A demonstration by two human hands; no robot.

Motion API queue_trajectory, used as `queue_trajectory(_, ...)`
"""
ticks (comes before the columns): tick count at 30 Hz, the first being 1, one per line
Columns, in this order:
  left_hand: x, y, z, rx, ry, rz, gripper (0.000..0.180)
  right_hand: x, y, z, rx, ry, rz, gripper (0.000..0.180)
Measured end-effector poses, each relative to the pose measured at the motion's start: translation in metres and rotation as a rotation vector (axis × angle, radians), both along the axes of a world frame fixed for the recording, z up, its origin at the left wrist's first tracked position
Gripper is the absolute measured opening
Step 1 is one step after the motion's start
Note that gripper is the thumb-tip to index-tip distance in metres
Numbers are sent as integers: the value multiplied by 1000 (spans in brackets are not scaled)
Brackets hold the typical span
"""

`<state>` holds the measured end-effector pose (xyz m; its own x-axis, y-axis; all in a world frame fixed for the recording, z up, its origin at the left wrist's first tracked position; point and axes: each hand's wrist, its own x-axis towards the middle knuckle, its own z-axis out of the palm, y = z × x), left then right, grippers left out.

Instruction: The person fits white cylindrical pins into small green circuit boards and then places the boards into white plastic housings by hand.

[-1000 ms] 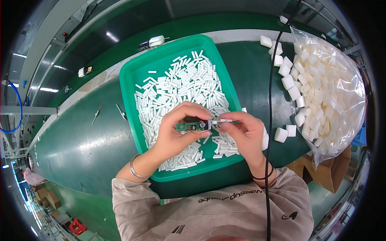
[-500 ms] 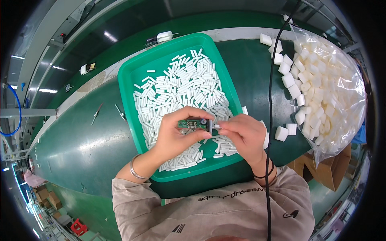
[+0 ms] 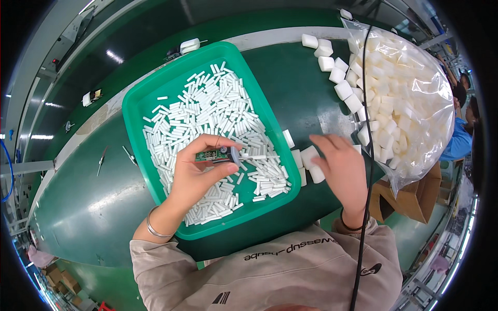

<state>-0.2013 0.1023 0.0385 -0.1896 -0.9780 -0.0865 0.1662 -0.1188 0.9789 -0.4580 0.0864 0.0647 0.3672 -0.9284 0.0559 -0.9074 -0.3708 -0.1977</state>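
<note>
My left hand (image 3: 193, 167) grips a small electronic module (image 3: 211, 155) between thumb and fingers. It has a green circuit board with a little display, a grey round end and a thin red wire. From the grey end a slim white stick (image 3: 258, 157) points right. Under this hand is a green tray (image 3: 168, 84) strewn with many short white sticks (image 3: 228, 103). My right hand (image 3: 343, 168) is over the table right of the tray, thumb and fingers apart, beside several chunky white pieces (image 3: 311, 155). Whether its fingertips touch one cannot be made out.
A clear plastic bag (image 3: 420, 88) of off-white chunky pieces lies open at the right, some spilled beside it (image 3: 343, 89). A black cable (image 3: 365, 207) hangs before the view. White-and-dark devices (image 3: 190, 45) stand beyond the tray. A cardboard box (image 3: 423, 199) is below right.
My right hand has left the module and moved right to the white chunky pieces. The left hand still holds the module, its white stick now exposed. The whole view has shifted.
</note>
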Motion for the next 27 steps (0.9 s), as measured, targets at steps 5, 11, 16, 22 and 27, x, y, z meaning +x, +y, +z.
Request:
queue_trajectory(5,-2,1,3,-9,-82,-14,31,4,7,-6,192,-44,13,49)
queue_trajectory(11,-1,-1,2,-6,-22,12,30,9,-17,-20,-72,-197,-71,27)
queue_trajectory(16,2,-1,1,47,139,103,30,37,-12,-18,135,-815,-31,22)
queue_trajectory(22,4,5,-3,19,253,97,30,80,-2,-22,458,-1399,153,25)
queue_trajectory(27,4,6,-3,29,324,131,32,77,-7,-20,323,-1229,148,22)
